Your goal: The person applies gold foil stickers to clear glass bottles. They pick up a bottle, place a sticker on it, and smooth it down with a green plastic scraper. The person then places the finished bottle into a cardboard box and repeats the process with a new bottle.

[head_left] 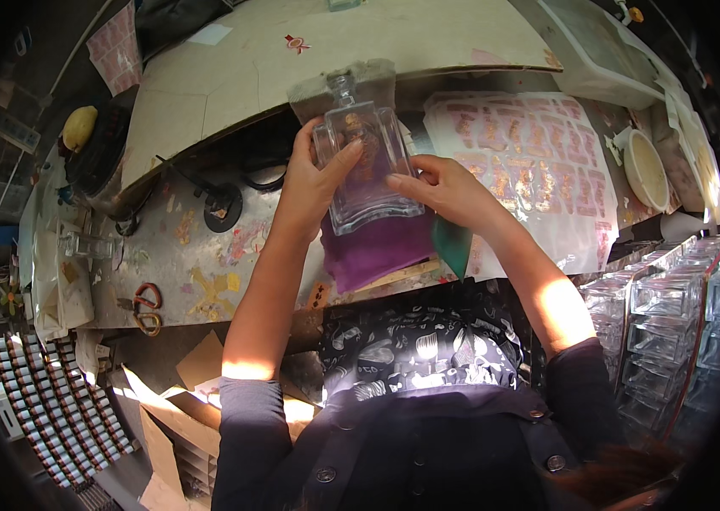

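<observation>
A clear, square-shouldered glass bottle (377, 194) lies tilted between my hands, its narrow neck pointing away from me. My left hand (315, 175) grips the left side, with the thumb laid across the front face. At the right edge, my right hand (445, 189) holds the glass between thumb and curled fingers. A gold figure (358, 132) shows on or through the glass near the left thumb; which one, I cannot tell. Under the bottle is a purple cloth-like pad (377, 255). A green flap of material (452, 247) hangs below my right wrist.
Right of my hands lies a white sheet (577, 243) bearing rows of pink and gold decals. A round tub (645, 170) stands beyond it. Stacked glass bottles (662, 298) rise at the right. Scissors (148, 308) with orange handles lie on the left; a raised board (360, 38) spans the back.
</observation>
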{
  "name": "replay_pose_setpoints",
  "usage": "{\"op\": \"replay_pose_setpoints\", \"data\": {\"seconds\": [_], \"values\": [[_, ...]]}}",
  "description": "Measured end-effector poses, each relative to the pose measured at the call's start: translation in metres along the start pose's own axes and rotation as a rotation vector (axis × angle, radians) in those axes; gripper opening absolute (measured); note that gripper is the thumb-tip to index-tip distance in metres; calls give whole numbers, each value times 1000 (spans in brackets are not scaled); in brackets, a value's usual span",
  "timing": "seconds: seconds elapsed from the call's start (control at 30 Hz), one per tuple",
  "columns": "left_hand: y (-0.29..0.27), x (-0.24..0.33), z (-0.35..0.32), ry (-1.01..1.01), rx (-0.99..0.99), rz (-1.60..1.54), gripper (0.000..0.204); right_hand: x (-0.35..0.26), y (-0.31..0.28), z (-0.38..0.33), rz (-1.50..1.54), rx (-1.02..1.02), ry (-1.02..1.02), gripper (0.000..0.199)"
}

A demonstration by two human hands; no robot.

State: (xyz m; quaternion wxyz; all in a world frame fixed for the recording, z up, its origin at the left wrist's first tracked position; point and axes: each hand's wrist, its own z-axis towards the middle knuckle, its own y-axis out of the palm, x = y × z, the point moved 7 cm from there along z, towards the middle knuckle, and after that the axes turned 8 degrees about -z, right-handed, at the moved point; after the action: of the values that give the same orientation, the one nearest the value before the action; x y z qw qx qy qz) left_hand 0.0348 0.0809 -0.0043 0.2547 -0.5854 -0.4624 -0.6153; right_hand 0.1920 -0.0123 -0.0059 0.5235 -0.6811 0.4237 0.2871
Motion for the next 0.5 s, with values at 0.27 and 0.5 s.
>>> {"op": "replay_pose_setpoints", "data": {"seconds": [0.27, 0.5], "values": [[-4, -5, -4, -75, -31, -80, 74, 5, 4, 1, 55, -1, -31, 50], [-14, -15, -27, -203, -126, -210, 76, 14, 0, -2, 329, -62, 111, 61]]}}
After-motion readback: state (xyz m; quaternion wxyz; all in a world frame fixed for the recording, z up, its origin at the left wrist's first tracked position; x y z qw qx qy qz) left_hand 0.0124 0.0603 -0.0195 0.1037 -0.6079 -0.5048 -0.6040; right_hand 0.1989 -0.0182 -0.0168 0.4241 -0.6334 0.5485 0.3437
